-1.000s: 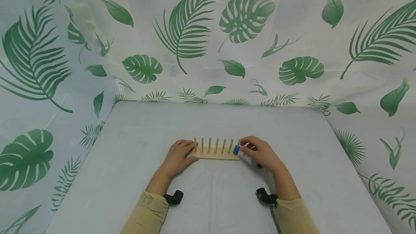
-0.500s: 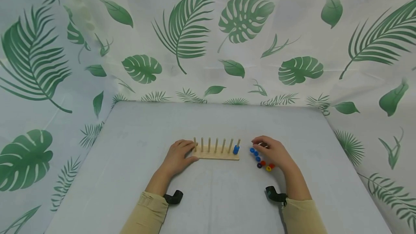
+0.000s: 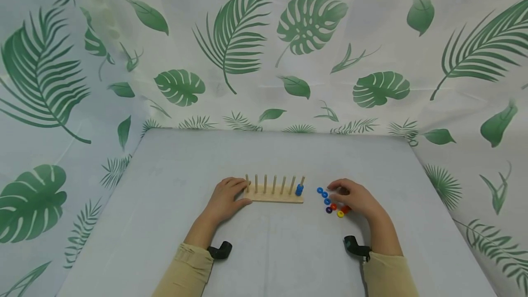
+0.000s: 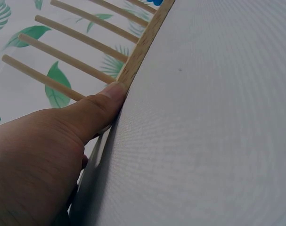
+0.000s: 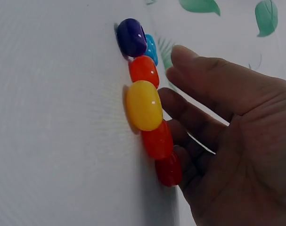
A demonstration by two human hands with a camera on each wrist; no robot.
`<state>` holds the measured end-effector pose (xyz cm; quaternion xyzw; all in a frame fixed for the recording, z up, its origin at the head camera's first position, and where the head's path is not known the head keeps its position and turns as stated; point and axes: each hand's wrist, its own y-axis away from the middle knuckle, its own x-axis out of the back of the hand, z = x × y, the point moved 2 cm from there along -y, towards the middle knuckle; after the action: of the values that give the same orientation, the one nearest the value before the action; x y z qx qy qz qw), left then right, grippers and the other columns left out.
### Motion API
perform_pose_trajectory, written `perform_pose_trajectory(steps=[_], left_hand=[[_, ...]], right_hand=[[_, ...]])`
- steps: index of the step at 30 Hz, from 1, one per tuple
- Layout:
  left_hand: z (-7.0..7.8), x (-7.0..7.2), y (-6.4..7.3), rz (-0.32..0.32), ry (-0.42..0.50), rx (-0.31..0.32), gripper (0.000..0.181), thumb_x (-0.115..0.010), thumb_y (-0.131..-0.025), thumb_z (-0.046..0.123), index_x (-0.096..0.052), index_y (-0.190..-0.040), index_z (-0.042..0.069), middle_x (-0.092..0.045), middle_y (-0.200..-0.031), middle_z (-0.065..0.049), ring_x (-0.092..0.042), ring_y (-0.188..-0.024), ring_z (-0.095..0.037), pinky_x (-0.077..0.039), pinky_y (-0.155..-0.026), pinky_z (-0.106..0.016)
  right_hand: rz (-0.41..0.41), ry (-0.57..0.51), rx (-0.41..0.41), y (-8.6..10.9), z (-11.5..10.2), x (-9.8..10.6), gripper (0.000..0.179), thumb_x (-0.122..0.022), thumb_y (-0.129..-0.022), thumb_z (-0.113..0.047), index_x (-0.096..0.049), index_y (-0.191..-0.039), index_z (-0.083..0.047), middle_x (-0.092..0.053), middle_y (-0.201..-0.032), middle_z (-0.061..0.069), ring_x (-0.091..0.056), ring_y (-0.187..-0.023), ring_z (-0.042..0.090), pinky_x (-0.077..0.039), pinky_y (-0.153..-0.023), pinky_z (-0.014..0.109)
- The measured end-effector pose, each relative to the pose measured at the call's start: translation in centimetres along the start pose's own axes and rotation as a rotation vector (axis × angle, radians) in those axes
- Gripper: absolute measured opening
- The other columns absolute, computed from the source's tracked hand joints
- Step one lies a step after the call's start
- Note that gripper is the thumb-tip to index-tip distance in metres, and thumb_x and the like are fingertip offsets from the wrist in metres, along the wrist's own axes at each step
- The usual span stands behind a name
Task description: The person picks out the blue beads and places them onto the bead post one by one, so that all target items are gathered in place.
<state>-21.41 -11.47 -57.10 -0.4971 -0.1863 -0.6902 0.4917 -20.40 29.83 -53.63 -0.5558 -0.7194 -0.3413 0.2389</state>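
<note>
A wooden peg board (image 3: 274, 198) with a row of upright pegs stands mid-table. Blue beads (image 3: 299, 190) are threaded on its rightmost peg. My left hand (image 3: 226, 199) holds the board's left end; in the left wrist view the thumb (image 4: 102, 101) presses its front edge. To the right lies a cluster of loose beads: several blue beads (image 3: 325, 195), a purple bead (image 5: 132, 37), a yellow bead (image 5: 144, 106), and orange and red beads (image 5: 158, 140). My right hand (image 3: 354, 197) is beside this cluster, fingers loosely bent, with nothing seen between thumb and fingertips. It partly hides the red ones in the head view.
A white cloth covers the table (image 3: 264, 251). Behind it and at the sides hangs a white curtain (image 3: 255, 58) printed with green leaves. Black wrist cameras (image 3: 221, 250) are strapped below both hands.
My right hand has left the blue beads on the rightmost peg and moved right to the loose beads, uncovering most of them. The left hand stays on the board.
</note>
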Motion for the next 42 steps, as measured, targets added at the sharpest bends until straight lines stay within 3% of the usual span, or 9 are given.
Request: perform_pose_trajectory(steps=[10, 25, 33, 42], left_hand=[[0.0, 0.2, 0.0, 0.004, -0.015, -0.006, 0.059, -0.072, -0.087, 0.047, -0.06, -0.137, 0.018, -0.062, -0.134, -0.001, -0.052, -0.13, -0.027, -0.038, -0.116, -0.045], [0.0, 0.1, 0.0, -0.006, -0.007, 0.001, 0.059, -0.071, -0.088, 0.048, -0.06, -0.138, 0.019, -0.061, -0.135, -0.001, -0.052, -0.13, -0.027, -0.037, -0.116, -0.045], [0.1, 0.1, 0.0, 0.0, -0.008, 0.0, 0.059, -0.071, -0.088, 0.048, -0.06, -0.138, 0.019, -0.062, -0.135, -0.001, -0.052, -0.13, -0.027, -0.038, -0.115, -0.045], [0.0, 0.0, 0.0, 0.0, -0.011, 0.0, 0.059, -0.071, -0.088, 0.048, -0.06, -0.138, 0.018, -0.061, -0.135, -0.001, -0.052, -0.129, -0.027, -0.038, -0.115, -0.046]], right_hand=[[0.018, 0.031, 0.105, -0.2, 0.3, -0.7, 0.028, -0.073, -0.09, -0.029, -0.068, -0.116, -0.02, -0.062, -0.121, 0.005, -0.054, -0.11, 0.026, -0.049, -0.099, 0.051], [0.046, 0.025, 0.104, 0.0, 0.4, -0.9, 0.027, -0.07, -0.093, -0.03, -0.067, -0.117, -0.02, -0.062, -0.123, 0.005, -0.054, -0.106, 0.024, -0.05, -0.096, 0.047], [0.013, 0.068, 0.129, -0.1, 0.1, -1.1, 0.038, -0.075, -0.088, -0.035, -0.065, -0.121, -0.019, -0.057, -0.125, 0.008, -0.05, -0.118, 0.031, -0.045, -0.103, 0.058], [0.062, 0.053, 0.094, -0.1, 0.6, -0.9, 0.037, -0.072, -0.092, -0.03, -0.063, -0.125, -0.017, -0.058, -0.121, 0.006, -0.053, -0.103, 0.023, -0.049, -0.089, 0.038]])
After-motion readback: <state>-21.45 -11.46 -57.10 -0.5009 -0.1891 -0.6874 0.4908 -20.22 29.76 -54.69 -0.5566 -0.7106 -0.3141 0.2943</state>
